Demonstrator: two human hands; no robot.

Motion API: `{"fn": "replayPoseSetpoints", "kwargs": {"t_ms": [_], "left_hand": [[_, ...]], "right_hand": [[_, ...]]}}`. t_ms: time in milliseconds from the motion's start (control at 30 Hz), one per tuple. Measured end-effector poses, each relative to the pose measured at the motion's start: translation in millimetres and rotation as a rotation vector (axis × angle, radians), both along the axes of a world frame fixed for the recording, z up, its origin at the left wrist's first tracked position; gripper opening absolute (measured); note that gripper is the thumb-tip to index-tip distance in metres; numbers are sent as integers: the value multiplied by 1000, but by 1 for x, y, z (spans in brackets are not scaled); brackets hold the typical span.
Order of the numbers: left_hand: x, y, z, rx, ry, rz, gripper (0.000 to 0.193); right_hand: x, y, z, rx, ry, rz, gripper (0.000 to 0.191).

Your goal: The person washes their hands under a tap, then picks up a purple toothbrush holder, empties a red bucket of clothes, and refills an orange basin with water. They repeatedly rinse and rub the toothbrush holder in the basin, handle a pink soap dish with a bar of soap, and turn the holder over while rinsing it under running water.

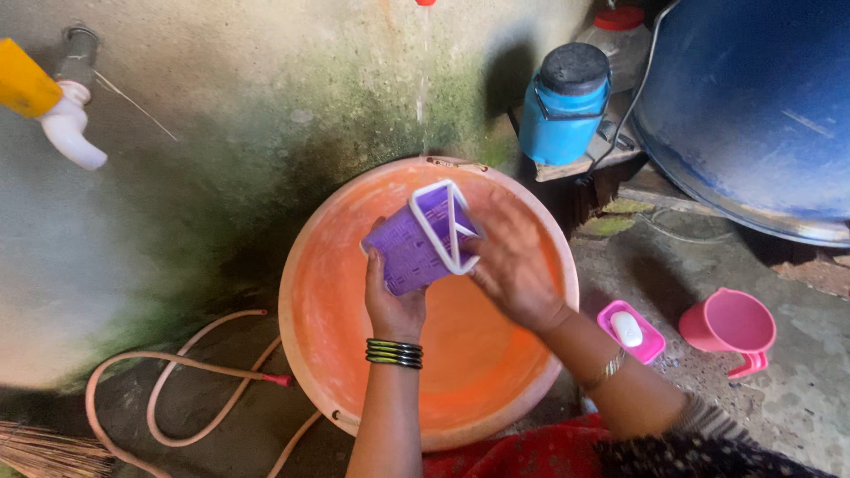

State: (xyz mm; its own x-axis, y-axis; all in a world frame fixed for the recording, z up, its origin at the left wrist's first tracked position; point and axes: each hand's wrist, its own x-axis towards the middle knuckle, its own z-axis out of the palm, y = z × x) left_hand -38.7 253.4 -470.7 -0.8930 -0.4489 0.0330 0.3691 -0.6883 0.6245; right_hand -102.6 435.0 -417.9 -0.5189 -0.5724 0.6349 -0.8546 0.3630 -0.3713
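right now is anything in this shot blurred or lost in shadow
In the head view the right hand is smeared by motion blur, while the left hand and the purple slatted plastic basket with a white rim that it holds stay sharp; the round orange plastic basin is evenly lit without glare; deep shadow hides the gap beside the blue lidded plastic jug.

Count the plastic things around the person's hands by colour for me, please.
Orange: 1, the big basin.
Purple: 1, the small basket held by the left hand, with the right hand against its white rim.
Pink: 2, the mug and the soap dish.
Blue: 2, the jar and the large drum.
Total: 6
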Motion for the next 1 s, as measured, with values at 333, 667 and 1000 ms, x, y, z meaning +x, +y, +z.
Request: {"fn": "replayPoseSetpoints", "kwargs": {"t_ms": [333,667,1000], "left_hand": [[8,0,12,6,105,104,65],[6,-3,3,1,99,-173,64],[7,-1,7,55,116,-315,68]], "right_hand": [[10,0,-20,-169,-245,158,34],[-22,12,-38,-277,-876,204,29],[-39,23,-50,-214,-655,-40,39]]}}
